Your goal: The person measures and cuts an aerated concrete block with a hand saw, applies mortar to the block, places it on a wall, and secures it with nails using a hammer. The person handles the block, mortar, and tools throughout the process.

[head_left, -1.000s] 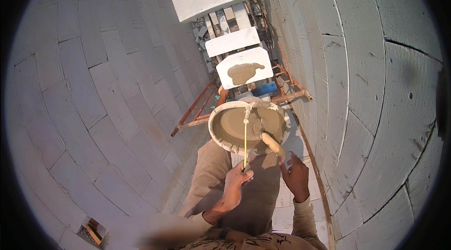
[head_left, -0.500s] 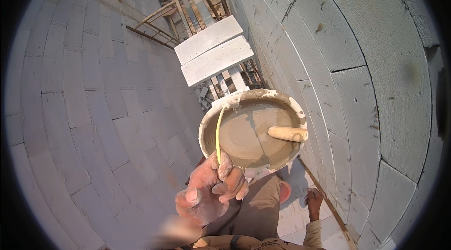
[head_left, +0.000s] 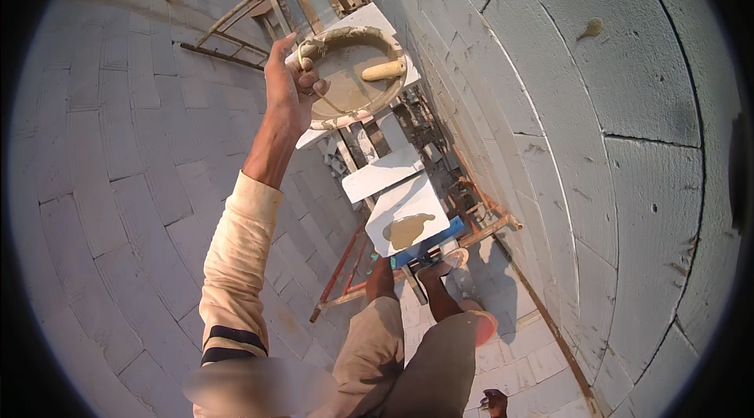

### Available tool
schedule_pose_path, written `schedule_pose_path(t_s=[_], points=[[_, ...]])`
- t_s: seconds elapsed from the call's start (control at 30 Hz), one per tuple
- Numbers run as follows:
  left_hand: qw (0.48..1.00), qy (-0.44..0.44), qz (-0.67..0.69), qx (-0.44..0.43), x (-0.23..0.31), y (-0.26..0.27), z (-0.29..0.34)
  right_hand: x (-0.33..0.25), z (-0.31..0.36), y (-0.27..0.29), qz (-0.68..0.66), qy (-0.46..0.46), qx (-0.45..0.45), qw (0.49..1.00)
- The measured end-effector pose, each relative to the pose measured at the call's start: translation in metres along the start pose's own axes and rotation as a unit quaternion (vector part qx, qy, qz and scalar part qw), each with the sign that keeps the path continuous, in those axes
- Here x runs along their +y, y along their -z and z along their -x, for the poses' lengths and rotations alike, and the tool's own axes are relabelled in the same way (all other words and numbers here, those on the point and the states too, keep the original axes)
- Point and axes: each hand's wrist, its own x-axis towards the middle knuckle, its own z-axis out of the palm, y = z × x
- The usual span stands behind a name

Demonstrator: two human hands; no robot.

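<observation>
Gripping the handle (head_left: 300, 57) of a bucket (head_left: 357, 118), left hand (head_left: 290, 87) near wooden-handled tool (head_left: 383, 71), white slabs (head_left: 369, 17)

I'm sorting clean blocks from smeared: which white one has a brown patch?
The white block beside the blue object, nearest the person's legs; the narrower block beyond it and the visible parts of the blocks by the bucket show none.

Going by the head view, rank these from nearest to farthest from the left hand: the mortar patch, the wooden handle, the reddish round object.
1. Wooden handle: right side of the bucket.
2. Mortar patch: lower down, on a white block.
3. Reddish round object: lowest, beside the person's right knee.
</observation>
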Motion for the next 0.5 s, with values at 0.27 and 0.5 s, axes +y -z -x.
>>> schedule_pose_path(t_s=[0.27,0.5], points=[[0.992,0.03,0.038,0.116,-0.063,0.075,-0.158,-0.009,0.034,-0.013,0.002,-0.08,0.01,0.997],[0.987,0.035,0.025,0.157,-0.09,0.121,-0.193,-0.027,0.054,-0.015,-0.025,-0.148,0.026,0.988]])
